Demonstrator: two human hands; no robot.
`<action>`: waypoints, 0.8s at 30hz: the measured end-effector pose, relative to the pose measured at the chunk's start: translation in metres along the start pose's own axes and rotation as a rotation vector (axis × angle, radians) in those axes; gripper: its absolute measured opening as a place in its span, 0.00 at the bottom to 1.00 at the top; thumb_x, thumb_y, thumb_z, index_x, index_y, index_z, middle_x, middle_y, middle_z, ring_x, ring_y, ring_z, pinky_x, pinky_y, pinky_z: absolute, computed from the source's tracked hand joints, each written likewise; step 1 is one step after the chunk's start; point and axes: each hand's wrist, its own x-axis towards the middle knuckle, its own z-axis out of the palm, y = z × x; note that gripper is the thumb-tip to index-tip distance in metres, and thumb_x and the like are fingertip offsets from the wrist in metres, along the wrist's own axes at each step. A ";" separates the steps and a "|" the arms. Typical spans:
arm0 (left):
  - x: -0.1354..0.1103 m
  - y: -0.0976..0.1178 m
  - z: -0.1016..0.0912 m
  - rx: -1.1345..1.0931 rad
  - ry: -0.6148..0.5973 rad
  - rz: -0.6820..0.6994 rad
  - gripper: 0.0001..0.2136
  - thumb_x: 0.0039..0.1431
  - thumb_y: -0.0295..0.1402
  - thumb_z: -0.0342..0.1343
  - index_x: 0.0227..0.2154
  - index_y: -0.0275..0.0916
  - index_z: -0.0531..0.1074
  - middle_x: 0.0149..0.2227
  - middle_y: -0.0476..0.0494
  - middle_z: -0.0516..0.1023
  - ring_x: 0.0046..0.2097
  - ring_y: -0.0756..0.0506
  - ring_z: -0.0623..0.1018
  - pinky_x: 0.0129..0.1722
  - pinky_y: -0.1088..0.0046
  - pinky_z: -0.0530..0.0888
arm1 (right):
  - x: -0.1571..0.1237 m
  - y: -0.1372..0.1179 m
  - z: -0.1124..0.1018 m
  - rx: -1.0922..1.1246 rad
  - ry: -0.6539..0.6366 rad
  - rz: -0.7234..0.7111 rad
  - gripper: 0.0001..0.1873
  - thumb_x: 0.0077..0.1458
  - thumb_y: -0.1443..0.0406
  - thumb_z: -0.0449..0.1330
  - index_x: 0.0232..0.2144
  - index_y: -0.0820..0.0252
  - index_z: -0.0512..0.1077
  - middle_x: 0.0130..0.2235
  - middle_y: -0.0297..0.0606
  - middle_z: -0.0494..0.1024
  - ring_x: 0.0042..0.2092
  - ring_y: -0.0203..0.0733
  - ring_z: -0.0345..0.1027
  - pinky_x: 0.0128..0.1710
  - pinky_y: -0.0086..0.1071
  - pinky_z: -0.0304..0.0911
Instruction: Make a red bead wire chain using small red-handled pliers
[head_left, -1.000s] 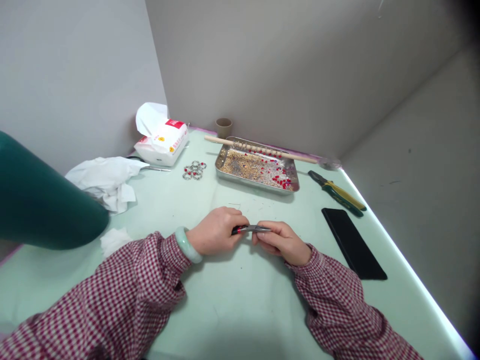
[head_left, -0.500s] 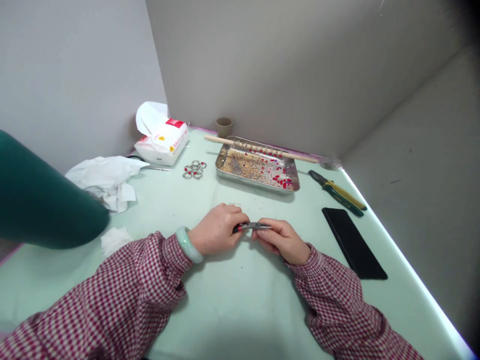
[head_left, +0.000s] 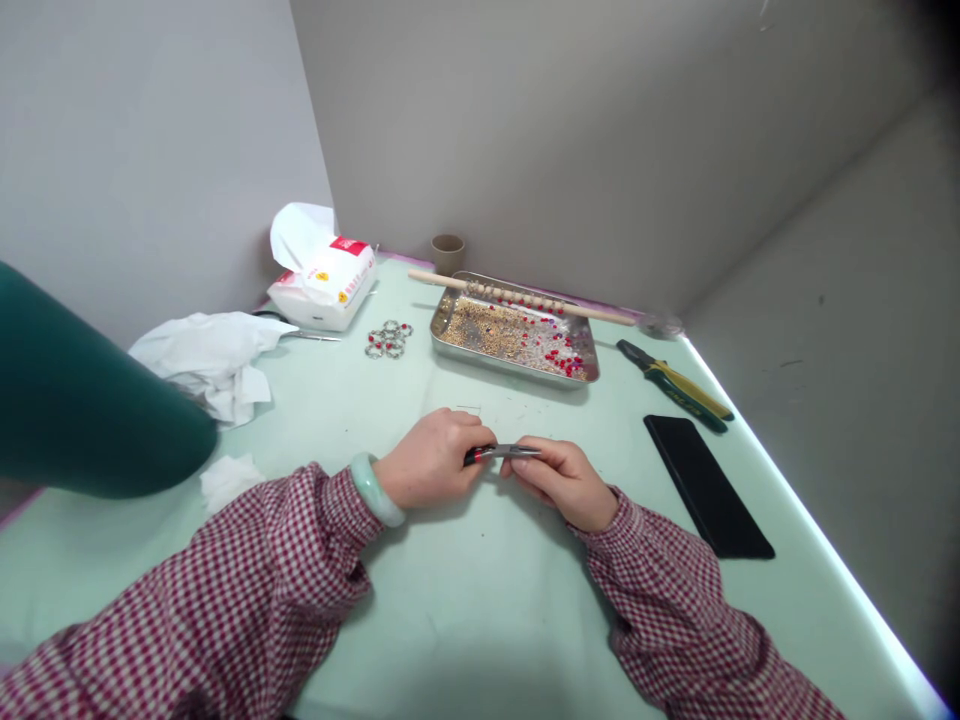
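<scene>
My left hand [head_left: 435,458], with a pale green bangle [head_left: 377,490] at its wrist, is closed around the handles of small pliers [head_left: 504,451]. Their metal jaws point right, towards my right hand [head_left: 564,480]. The right fingers are pinched together at the jaw tips; whatever small thing they hold there is hidden. Beyond the hands stands a metal tray [head_left: 510,377] of gold, clear and red beads. Across the tray lies a wooden stick [head_left: 439,281] with wire rings and red beads along it. Several finished-looking rings [head_left: 388,340] with red beads lie left of the tray.
Larger green-and-yellow pliers [head_left: 675,388] and a black phone-like slab [head_left: 707,485] lie on the right. At the left are a tissue pack [head_left: 324,285], crumpled white cloth [head_left: 214,360], scissors [head_left: 315,335] and a big dark green cylinder [head_left: 90,400]. A small cup [head_left: 448,255] stands by the wall.
Almost nothing differs. Both hands and the small pliers have shifted very slightly left, with the grip looking the same.
</scene>
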 end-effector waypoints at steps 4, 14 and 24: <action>0.000 -0.001 0.000 -0.043 -0.011 -0.006 0.09 0.56 0.25 0.50 0.30 0.36 0.75 0.27 0.46 0.73 0.31 0.48 0.71 0.32 0.71 0.65 | 0.000 0.000 0.000 0.005 -0.008 -0.011 0.10 0.57 0.64 0.53 0.30 0.63 0.73 0.17 0.26 0.58 0.19 0.29 0.47 0.17 0.26 0.44; 0.000 0.001 0.001 0.050 0.027 -0.005 0.08 0.59 0.29 0.50 0.33 0.35 0.74 0.30 0.44 0.73 0.34 0.46 0.71 0.36 0.69 0.66 | 0.003 0.001 0.001 -0.066 0.072 -0.062 0.10 0.56 0.65 0.54 0.30 0.63 0.74 0.17 0.27 0.60 0.20 0.30 0.52 0.19 0.26 0.49; 0.000 0.001 0.001 0.100 0.058 -0.073 0.06 0.58 0.27 0.51 0.34 0.36 0.72 0.31 0.44 0.73 0.35 0.45 0.71 0.37 0.68 0.66 | 0.002 -0.003 0.011 -0.289 0.324 -0.204 0.11 0.57 0.65 0.54 0.28 0.61 0.75 0.24 0.34 0.71 0.25 0.35 0.62 0.27 0.30 0.59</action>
